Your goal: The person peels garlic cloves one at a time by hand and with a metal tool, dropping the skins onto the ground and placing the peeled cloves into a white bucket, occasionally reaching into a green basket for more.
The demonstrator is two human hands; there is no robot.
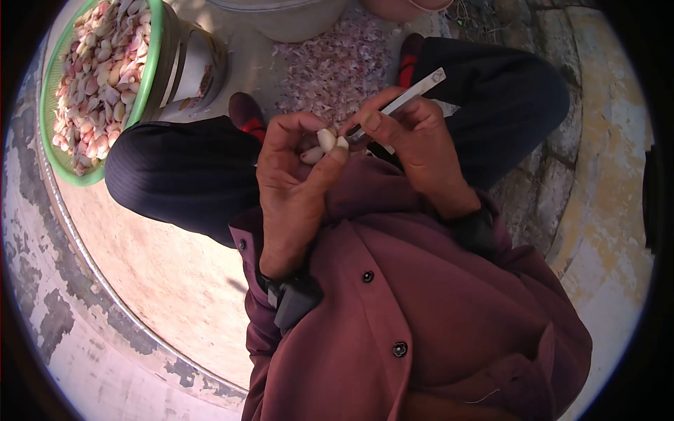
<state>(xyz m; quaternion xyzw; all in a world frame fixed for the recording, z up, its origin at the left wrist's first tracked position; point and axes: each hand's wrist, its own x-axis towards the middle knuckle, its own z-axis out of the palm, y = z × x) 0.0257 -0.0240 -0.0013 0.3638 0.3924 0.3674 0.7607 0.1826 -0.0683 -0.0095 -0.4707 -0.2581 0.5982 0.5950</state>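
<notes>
My left hand is closed around several pale, peeled-looking garlic cloves, held between the thumb and curled fingers. In my right hand is a small knife with a flat silver handle that has a hole at its end. The handle sticks out past the thumb, up and to the right. Its dark end points down toward the cloves, and the right fingertips are right beside them. Both hands are above the lap, in front of a maroon buttoned jacket.
A green basket heaped with garlic cloves stands at the upper left, on a bucket. Garlic skins litter the ground between the feet. A large tub and a reddish container stand beyond.
</notes>
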